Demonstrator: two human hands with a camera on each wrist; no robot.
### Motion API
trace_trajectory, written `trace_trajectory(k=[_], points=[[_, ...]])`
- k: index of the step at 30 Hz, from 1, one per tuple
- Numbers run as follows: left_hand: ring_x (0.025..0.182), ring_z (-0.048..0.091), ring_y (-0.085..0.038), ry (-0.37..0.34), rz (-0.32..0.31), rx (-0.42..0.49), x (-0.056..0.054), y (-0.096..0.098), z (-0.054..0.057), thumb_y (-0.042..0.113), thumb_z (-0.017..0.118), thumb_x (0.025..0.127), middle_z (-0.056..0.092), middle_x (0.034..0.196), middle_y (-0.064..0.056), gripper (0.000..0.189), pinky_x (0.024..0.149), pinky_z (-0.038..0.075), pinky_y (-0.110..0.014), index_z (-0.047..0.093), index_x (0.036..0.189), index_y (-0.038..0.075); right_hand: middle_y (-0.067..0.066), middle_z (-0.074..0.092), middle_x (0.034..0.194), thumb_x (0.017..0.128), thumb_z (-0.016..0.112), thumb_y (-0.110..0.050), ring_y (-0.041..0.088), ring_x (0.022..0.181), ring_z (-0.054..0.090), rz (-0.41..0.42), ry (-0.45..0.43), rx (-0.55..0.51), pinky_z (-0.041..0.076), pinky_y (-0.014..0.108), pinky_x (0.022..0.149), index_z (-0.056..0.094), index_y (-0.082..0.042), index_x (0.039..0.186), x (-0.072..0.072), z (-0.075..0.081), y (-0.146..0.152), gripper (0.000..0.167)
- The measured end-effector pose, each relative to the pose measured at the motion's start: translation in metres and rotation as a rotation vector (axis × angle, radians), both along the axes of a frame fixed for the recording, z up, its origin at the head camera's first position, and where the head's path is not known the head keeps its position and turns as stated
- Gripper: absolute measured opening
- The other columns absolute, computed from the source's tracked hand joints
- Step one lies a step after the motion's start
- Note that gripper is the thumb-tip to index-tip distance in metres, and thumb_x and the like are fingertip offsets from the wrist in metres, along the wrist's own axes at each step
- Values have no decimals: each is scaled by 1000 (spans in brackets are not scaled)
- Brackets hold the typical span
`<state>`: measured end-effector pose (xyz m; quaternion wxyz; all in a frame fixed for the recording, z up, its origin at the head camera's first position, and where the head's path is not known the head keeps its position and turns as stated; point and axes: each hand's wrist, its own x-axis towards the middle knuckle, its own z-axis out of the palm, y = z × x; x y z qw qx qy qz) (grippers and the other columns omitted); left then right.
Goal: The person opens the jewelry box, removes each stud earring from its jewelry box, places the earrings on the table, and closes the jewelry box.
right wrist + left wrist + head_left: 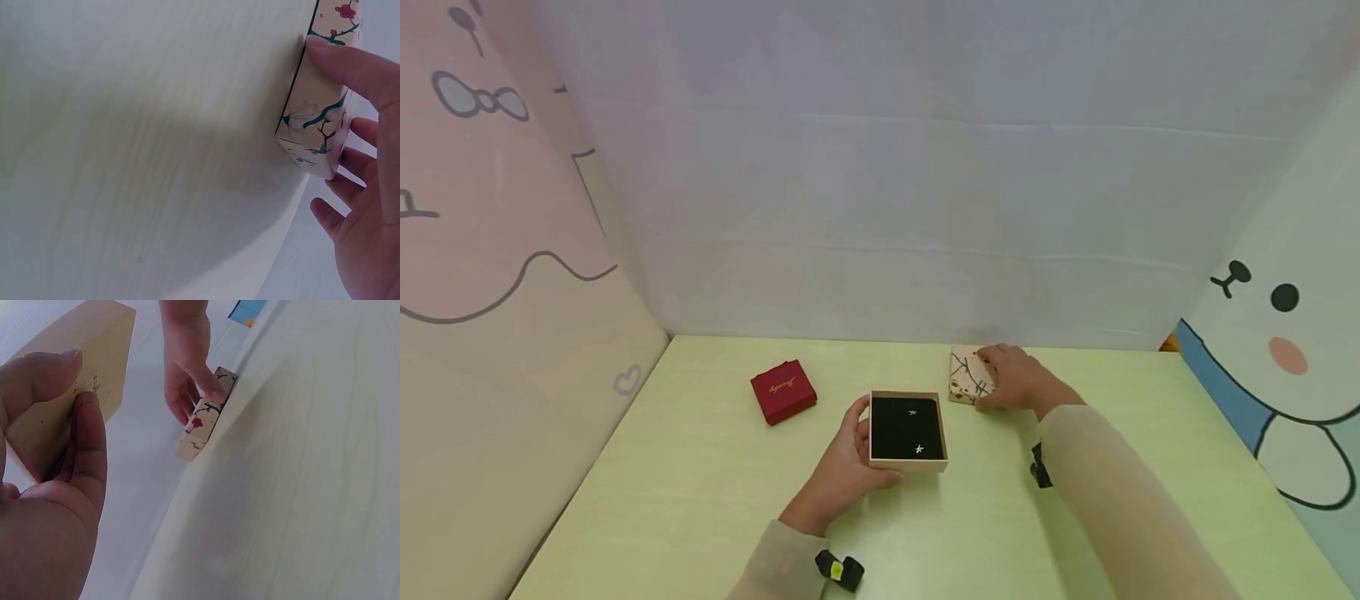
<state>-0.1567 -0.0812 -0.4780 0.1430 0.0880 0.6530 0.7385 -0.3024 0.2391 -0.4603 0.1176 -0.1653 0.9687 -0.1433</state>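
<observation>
We are finding both hands occupied. The left hand [850, 462] is gripping an open cream box [908, 467] by its left side, the thumb lying along the near edge; the box is apparently being held off the worktop [700, 500]. We are judging that its open side is facing upward so that two small star-shaped pieces [919, 449] are not slipping from the black insert [895, 429]. The right hand [1018, 379] is pinching a floral lid [966, 379] (or a shallow box; we are not able to tell which), with the thumb pressing its near side. That piece is resting on the worktop close to the white backdrop [895, 183], beyond and to the right of the cream box; the surface is presumably bearing its weight, so a light hold is sufficing. A red box [784, 390] is lying to the left, untouched, its gold lettering facing up.
</observation>
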Motion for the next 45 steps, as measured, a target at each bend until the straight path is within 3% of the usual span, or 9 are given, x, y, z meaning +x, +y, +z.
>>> trace_trajectory(k=[8,18,22,31,39,45], points=[[126,59,-32,-12,0,-1,1,3,0,-15,82,75,52,145,-15,116,100,53,-41,12,162,17,25,33,160,82,84,-42,49,146,28,22,34,-8,28,67,115,36,-5,158,2,-3,7,97],[128,58,-31,-8,-16,7,0,5,-2,-14,82,75,50,148,-16,117,100,53,-40,11,163,16,28,30,161,84,81,-50,50,147,25,48,83,-71,27,67,115,30,-1,159,13,11,7,103],[127,59,-32,2,-26,13,-1,7,-3,-15,82,75,50,148,-16,117,100,53,-40,10,163,15,26,30,161,87,81,-44,48,147,25,34,98,-161,28,67,114,34,-2,158,26,19,2,95],[125,59,-31,-3,-5,8,0,3,-4,-14,83,74,51,147,-15,119,100,53,-39,10,163,16,13,56,141,97,73,-31,41,128,52,-8,204,-477,44,61,104,62,-8,136,63,27,-37,47],[124,60,-30,-2,-12,9,0,3,-4,-11,85,76,51,146,-15,119,99,54,-38,9,163,18,5,62,129,92,79,-21,34,114,61,6,290,-679,50,60,97,68,-13,118,101,27,-59,29],[125,60,-30,0,-23,16,1,2,-3,-8,85,77,50,147,-15,118,99,54,-37,9,163,19,1,62,128,92,80,-19,24,116,60,26,298,-736,51,56,97,71,-14,112,124,24,-72,23]])
